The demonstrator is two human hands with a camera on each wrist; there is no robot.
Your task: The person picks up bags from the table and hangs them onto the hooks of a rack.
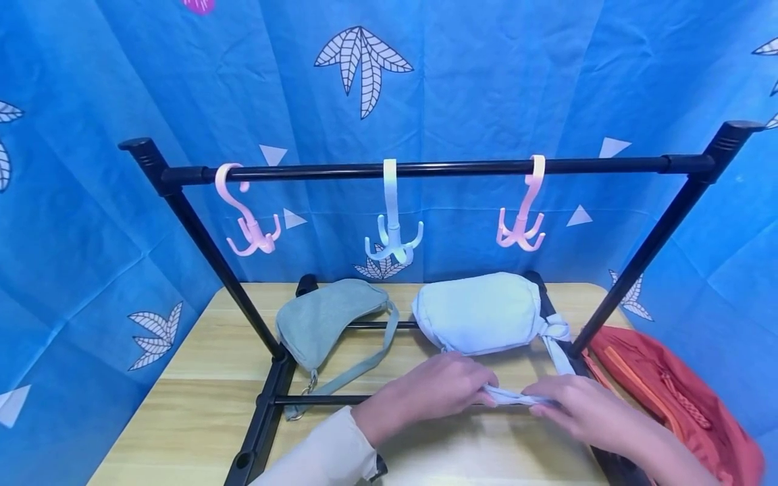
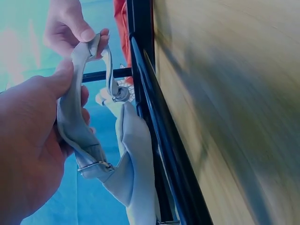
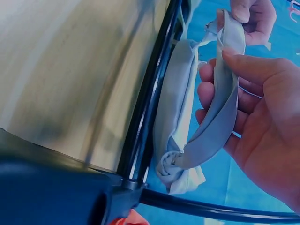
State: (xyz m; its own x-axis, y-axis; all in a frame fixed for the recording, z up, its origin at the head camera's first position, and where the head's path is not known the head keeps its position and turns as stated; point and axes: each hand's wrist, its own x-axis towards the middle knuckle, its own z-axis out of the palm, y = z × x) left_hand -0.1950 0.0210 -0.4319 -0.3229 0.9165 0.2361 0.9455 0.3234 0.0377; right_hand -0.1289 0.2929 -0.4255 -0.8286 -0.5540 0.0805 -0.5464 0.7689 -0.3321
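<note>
A pale blue shoulder bag [image 1: 480, 314] lies across the rack's low bars, its strap [image 1: 510, 397] drawn toward the front. The left hand [image 1: 434, 385] grips one stretch of that strap between thumb and fingers. Close beside it on the right, the right hand [image 1: 583, 408] pinches another stretch. In the left wrist view a metal buckle [image 2: 96, 166] shows on the strap below the left hand. A knot [image 3: 171, 168] ties the strap to one end of the bag in the right wrist view.
A black rack bar [image 1: 462, 169] carries pink hooks [image 1: 246, 223] [image 1: 523, 219] at both sides and a light blue hook [image 1: 392, 229] mid-bar. A green bag [image 1: 334, 310] lies left on the wooden table [image 1: 182, 405]. A red bag [image 1: 681, 405] sits outside the right post.
</note>
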